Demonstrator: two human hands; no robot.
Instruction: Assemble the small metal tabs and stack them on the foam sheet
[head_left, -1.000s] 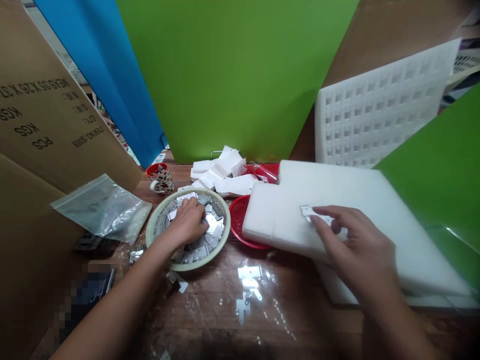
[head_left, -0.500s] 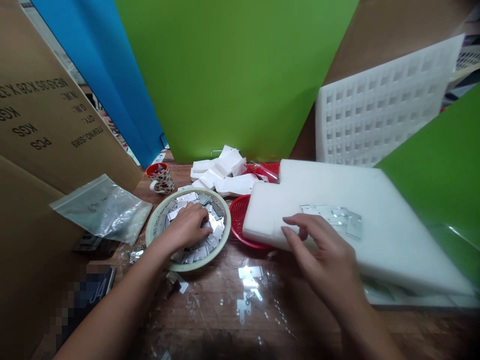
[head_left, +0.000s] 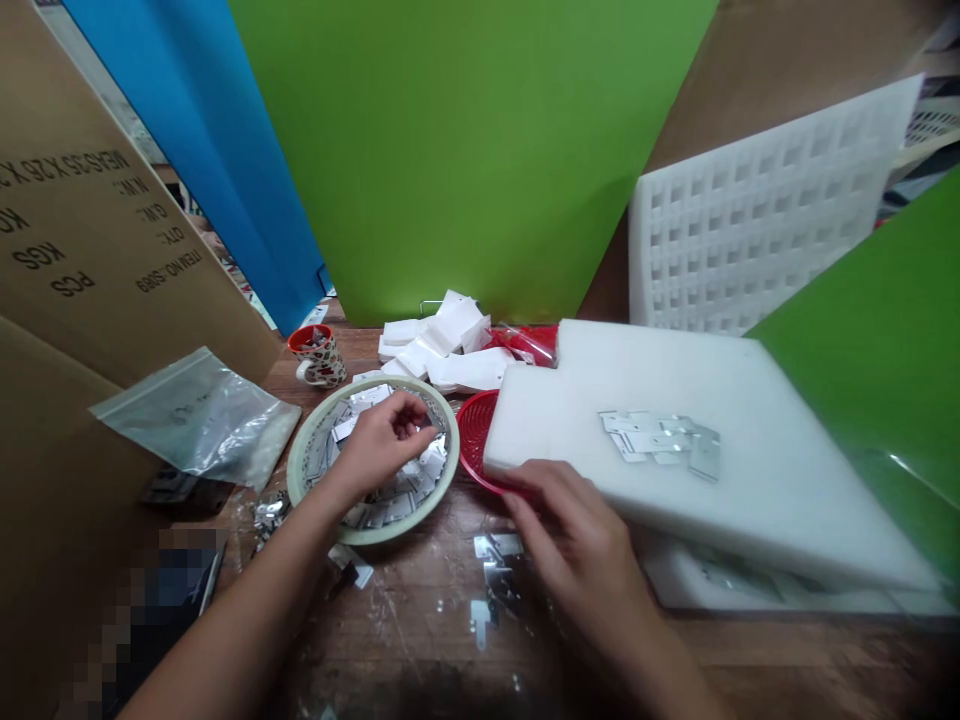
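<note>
My left hand (head_left: 386, 440) is over a pale green round basket (head_left: 300, 500) full of flat silver metal plates (head_left: 401, 505). Its thumb and fingers are pinched together, and a grey edge of what looks like a metal plate shows at the fingertips. My right hand (head_left: 577, 525) is at the near left corner of a thick white foam block (head_left: 750, 390), beside a red basket (head_left: 476, 440). Its thumb and forefinger are apart, with nothing visible between them. A small group of metal plates (head_left: 664, 440) lies overlapping on the foam.
Loose metal pieces (head_left: 499, 545) lie on the wooden table. Behind the baskets are white folded pieces (head_left: 454, 335) and a mug (head_left: 319, 355). A clear plastic bag (head_left: 199, 415) is at left. Green panels (head_left: 465, 150) and a cardboard box (head_left: 82, 220) stand around.
My left hand has risen slightly from the plates, its fingers closing into a pinch. My right hand has moved left and down, away from the plates on the foam to its near corner.
</note>
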